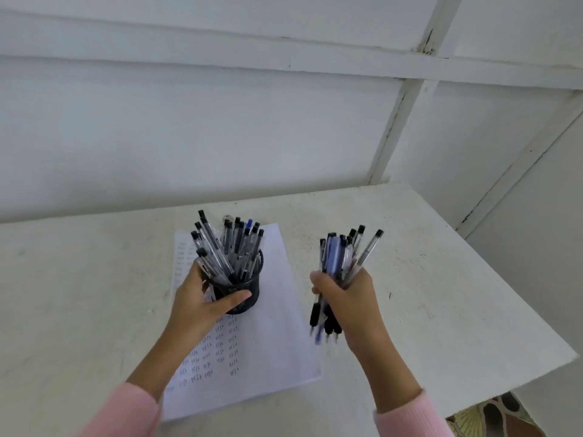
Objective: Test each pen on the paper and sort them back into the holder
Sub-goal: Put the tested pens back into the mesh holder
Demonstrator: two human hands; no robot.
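A black mesh pen holder (249, 287) stands on a white sheet of paper (277, 326), with several clear and black pens (233, 244) sticking up out of it. My left hand (202, 298) grips the holder from its left side, thumb across its front. My right hand (347, 294) holds a bundle of several pens (344, 257) upright above the table, to the right of the paper; their lower tips are blurred. The paper carries rows of small pen marks (217, 351) down its left half.
The white table (426, 294) has its right edge and near right corner close to my right arm, with patterned floor (492, 417) below. White panelled walls (252, 137) stand directly behind the table. A small round metallic thing (227, 219) lies behind the holder.
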